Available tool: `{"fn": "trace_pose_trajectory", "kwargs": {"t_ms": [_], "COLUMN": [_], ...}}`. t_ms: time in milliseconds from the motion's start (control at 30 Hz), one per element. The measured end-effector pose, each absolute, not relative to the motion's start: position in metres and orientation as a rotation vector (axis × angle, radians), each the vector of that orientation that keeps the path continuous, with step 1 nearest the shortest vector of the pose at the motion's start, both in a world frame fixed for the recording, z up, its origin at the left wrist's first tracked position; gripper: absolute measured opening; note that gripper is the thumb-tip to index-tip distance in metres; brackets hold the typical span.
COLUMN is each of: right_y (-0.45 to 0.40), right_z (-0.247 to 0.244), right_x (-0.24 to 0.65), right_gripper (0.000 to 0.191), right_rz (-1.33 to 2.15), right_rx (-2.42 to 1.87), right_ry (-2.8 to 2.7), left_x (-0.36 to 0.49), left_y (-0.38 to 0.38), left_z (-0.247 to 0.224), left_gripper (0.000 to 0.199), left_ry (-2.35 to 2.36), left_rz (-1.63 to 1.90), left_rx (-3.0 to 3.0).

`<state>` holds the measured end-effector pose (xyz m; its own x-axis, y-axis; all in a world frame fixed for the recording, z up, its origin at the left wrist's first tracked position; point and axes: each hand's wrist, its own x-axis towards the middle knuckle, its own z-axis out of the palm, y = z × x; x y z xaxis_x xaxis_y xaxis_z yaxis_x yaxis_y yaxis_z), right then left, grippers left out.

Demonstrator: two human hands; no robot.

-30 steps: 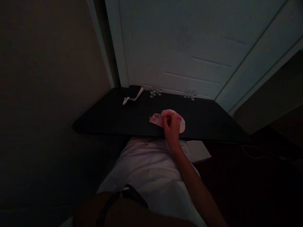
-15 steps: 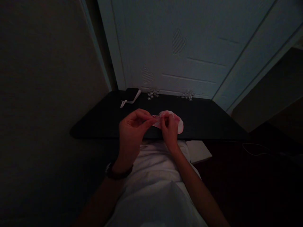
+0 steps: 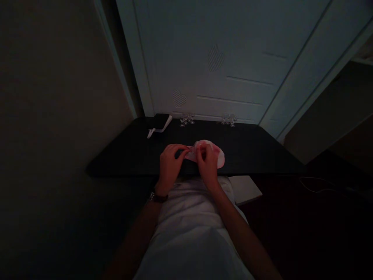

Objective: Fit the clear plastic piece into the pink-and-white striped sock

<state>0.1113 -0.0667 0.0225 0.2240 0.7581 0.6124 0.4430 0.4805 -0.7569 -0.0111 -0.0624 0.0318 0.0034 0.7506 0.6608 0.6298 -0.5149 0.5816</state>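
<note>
A rounded pink and white soft piece [image 3: 219, 156], which looks like cloth, lies near the front edge of the dark table. My right hand [image 3: 207, 163] pinches it about its middle, thumb against forefinger, and covers part of it. At the piece's left end, my left hand [image 3: 171, 161] is closed in a pinch on the edge, with a gap between the curved thumb and forefinger behind the tips. A dark band with a watch-like part [image 3: 159, 197] sits on my left wrist. Dim light hides the fine detail between my fingertips.
The dark table [image 3: 125, 155] stands against a pale panelled door [image 3: 244, 46]. A black box-like object with white edges [image 3: 161, 122] lies at the back left. Two groups of small clear glasses [image 3: 186, 119] stand along the back. A white flat object [image 3: 244, 188] is below the front edge.
My left hand has come down and to the right, its fingertips closer to the piece's edge. My right hand keeps its pinch in nearly the same place. The view has shifted slightly.
</note>
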Motion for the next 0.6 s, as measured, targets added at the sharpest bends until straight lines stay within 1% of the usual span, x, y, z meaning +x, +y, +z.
{"fn": "trace_pose_trajectory", "kwargs": {"t_ms": [200,367,500,600], "right_y": [-0.0678,-0.0685,-0.0677,-0.0669], "right_z": [0.0232,0.0244,0.0237,0.0239], "right_x": [0.1104,0.11,0.1105,0.1113], "right_gripper": [0.02,0.02,0.019,0.02], "right_rz": [0.328,0.353,0.348,0.352], "right_rx": [-1.132,-1.105,-1.096,-1.096], "right_ry": [-1.413,-1.43,-1.467,-1.494], "left_x": [-0.0103,-0.0109,-0.0134,-0.0156], "left_y": [-0.0612,-0.0615,-0.0601,-0.0585], "left_z": [0.0294,0.0289,0.0279,0.0266], "left_gripper": [0.025,0.015,0.016,0.016], "left_ry": [1.429,1.458,1.452,1.443], "left_rz": [1.428,1.42,1.457,1.409], "left_rx": [2.12,2.139,2.089,2.092]}}
